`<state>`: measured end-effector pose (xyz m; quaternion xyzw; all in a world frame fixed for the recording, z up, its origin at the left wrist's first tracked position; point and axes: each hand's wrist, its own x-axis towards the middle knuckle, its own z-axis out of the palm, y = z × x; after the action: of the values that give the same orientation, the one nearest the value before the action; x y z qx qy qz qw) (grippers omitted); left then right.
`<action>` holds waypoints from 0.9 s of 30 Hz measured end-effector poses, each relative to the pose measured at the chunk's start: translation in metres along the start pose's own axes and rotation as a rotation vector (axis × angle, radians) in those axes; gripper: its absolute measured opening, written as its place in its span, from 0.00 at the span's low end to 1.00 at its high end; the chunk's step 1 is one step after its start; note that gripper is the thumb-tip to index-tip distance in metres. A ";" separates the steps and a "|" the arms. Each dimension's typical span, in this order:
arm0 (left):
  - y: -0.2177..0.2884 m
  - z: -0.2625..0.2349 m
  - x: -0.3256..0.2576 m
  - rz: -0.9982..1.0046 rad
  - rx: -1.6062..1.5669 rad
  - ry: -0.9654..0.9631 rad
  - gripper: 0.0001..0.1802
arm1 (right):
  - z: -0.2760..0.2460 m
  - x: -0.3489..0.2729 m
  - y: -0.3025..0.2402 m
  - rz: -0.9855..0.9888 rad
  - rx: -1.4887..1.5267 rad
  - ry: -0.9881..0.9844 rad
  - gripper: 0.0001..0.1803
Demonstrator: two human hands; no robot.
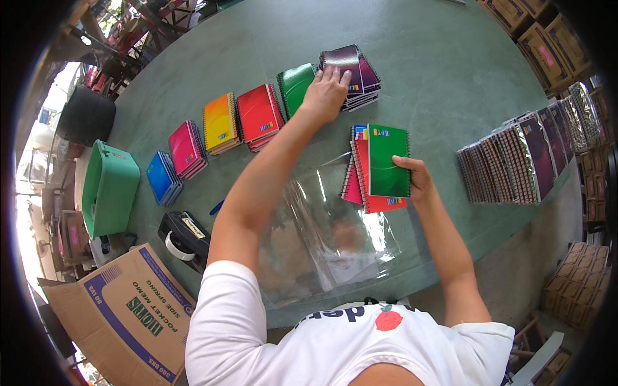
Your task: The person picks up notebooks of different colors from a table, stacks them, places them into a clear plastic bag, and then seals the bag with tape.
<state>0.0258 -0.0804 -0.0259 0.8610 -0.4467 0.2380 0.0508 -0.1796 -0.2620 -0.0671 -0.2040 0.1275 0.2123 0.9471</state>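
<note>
My right hand (pixel 415 177) is closed around a fanned set of spiral notebooks, its thumb on top of the green notebook (pixel 391 167). Below the green cover, edges of a red notebook (pixel 385 204), a pink notebook (pixel 351 186) and a blue notebook (pixel 358 132) stick out. Stretched away to the far side, my left hand (pixel 326 95) has its fingers extended on the top purple notebook (pixel 342 59) of a stack; its thumb is hidden. Beside that hand lies a stack of green notebooks (pixel 297 83). Clear plastic sheets (pixel 309 238) lie on the table in front of me.
Red (pixel 259 109), yellow (pixel 219 122), pink (pixel 186 147) and blue notebook stacks (pixel 162 177) continue the row leftward. A long row of purple notebooks (pixel 515 154) stands right. A black case (pixel 185 235), green bin (pixel 116 186) and cardboard box (pixel 129 309) are at left.
</note>
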 end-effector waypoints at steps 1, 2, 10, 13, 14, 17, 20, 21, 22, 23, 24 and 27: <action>0.004 -0.003 0.009 -0.012 -0.057 -0.110 0.19 | -0.005 -0.005 -0.005 -0.022 -0.010 0.018 0.18; 0.007 -0.020 0.019 -0.027 -0.106 -0.221 0.18 | -0.007 -0.009 -0.009 -0.039 -0.020 0.029 0.18; 0.104 -0.074 -0.058 0.339 -0.429 -0.288 0.14 | 0.000 -0.002 -0.008 -0.067 -0.207 0.126 0.21; 0.038 -0.061 -0.040 -0.072 -0.081 0.030 0.15 | 0.005 0.000 0.000 -0.016 -0.290 0.182 0.22; 0.002 -0.036 -0.056 -0.112 0.007 0.026 0.15 | 0.015 0.006 0.004 -0.013 -0.314 0.172 0.22; -0.021 -0.019 -0.065 -0.163 -0.036 -0.084 0.16 | 0.015 0.010 0.005 0.005 -0.340 0.182 0.22; -0.018 -0.061 -0.054 -0.318 -0.372 -0.003 0.17 | 0.030 0.012 0.006 0.031 -0.324 0.126 0.21; -0.014 -0.074 -0.048 -0.382 -0.517 0.072 0.17 | 0.032 0.013 0.006 0.040 -0.307 0.113 0.21; -0.009 -0.083 -0.046 -0.360 -0.483 0.167 0.15 | 0.032 0.016 0.006 0.047 -0.315 0.107 0.20; -0.007 -0.083 -0.049 -0.293 -0.414 0.221 0.14 | 0.034 0.018 0.008 0.065 -0.327 0.097 0.20; -0.005 -0.080 -0.053 -0.224 -0.345 0.272 0.14 | 0.036 0.022 0.009 0.082 -0.338 0.088 0.20; -0.004 -0.085 -0.048 -0.139 -0.236 0.478 0.14 | 0.040 0.025 0.017 0.087 -0.340 0.110 0.20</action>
<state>-0.0256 -0.0166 0.0274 0.7971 -0.3862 0.3768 0.2710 -0.1595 -0.2215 -0.0453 -0.3665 0.1499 0.2600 0.8807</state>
